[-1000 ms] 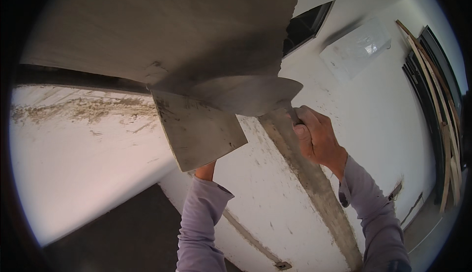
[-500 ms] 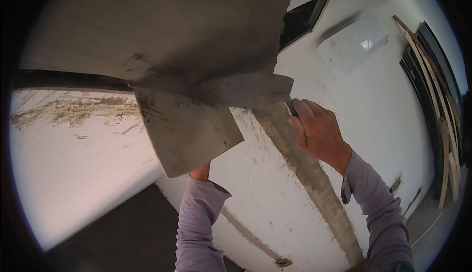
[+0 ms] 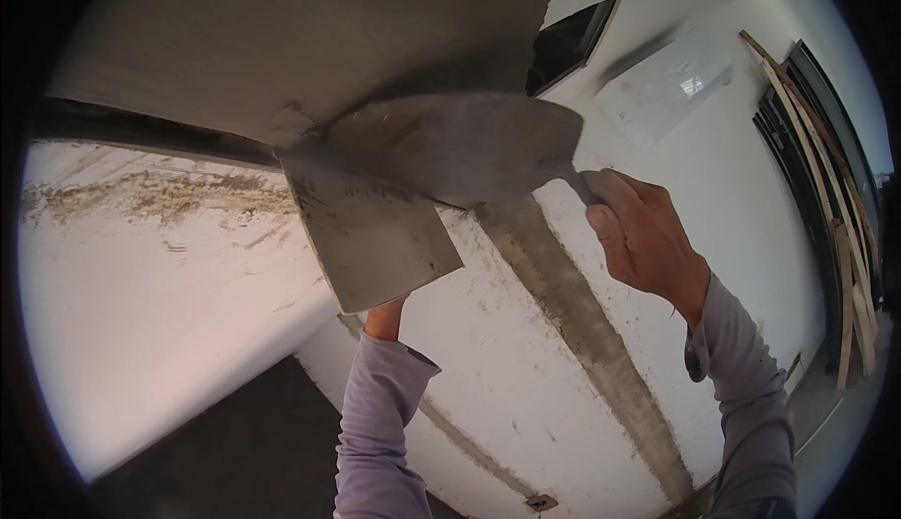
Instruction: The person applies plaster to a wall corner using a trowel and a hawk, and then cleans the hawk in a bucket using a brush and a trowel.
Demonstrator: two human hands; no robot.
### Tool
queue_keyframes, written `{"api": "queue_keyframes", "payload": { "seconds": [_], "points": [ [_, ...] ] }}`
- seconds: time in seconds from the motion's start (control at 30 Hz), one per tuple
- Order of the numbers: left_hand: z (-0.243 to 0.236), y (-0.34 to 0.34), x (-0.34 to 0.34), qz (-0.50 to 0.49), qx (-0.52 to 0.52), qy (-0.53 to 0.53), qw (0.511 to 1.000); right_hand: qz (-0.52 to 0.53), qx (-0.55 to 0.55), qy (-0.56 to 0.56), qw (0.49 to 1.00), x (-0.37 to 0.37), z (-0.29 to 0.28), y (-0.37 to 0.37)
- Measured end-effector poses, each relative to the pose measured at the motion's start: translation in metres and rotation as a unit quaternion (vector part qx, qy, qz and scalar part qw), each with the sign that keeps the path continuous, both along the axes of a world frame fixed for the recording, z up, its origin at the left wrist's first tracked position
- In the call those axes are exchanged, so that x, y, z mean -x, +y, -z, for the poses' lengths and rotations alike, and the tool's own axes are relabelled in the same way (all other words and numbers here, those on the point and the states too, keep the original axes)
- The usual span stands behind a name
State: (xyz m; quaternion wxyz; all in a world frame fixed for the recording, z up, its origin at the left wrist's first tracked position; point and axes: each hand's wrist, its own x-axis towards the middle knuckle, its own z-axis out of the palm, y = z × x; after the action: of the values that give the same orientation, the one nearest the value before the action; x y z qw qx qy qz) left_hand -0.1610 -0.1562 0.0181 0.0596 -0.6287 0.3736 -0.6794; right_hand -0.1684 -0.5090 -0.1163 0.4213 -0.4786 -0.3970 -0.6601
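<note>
My right hand point(image 3: 648, 237) is closed around the handle of a wide pointed trowel point(image 3: 460, 139). The trowel's broad blade reaches left across the far edge of a flat, mortar-stained hawk board point(image 3: 380, 237), just below the edge of a grey plastered surface point(image 3: 310, 40). Underneath, my left hand point(image 3: 385, 317) holds the board up, its fingers mostly hidden; only the wrist and base of the hand show. Little loose mortar shows on the board.
A dark gap point(image 3: 160, 134) runs along the plastered surface's edge, above a white wall smeared with mortar point(image 3: 160, 195). A grey filled channel point(image 3: 582, 341) crosses the white wall below. Wooden planks point(image 3: 826, 172) lean at the right, near a clear plastic sheet point(image 3: 666, 87).
My right hand has moved right and slightly down, tilting the trowel so more of its blade faces me. The hawk board has shifted slightly up and right.
</note>
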Motion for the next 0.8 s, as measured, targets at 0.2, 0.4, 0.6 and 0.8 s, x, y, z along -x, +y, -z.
{"api": "queue_keyframes", "payload": {
  "seconds": [0.2,0.4,0.6,0.8],
  "points": [
    [-0.003,-0.002,-0.005,-0.007,-0.003,-0.009,1.0,0.116,0.088,0.13,0.981,-0.025,0.011,-0.01],
    [-0.007,0.006,0.009,-0.033,-0.009,-0.014,0.999,-0.026,0.007,0.067,0.997,0.0,0.021,0.003],
    [-0.003,0.004,-0.003,-0.022,-0.007,-0.017,1.0,-0.013,-0.03,0.005,0.999,0.006,-0.001,0.036],
    [-0.003,0.01,0.0,-0.037,-0.015,-0.021,0.999,0.031,-0.074,-0.002,0.997,-0.015,0.003,0.06]
  ]
}}
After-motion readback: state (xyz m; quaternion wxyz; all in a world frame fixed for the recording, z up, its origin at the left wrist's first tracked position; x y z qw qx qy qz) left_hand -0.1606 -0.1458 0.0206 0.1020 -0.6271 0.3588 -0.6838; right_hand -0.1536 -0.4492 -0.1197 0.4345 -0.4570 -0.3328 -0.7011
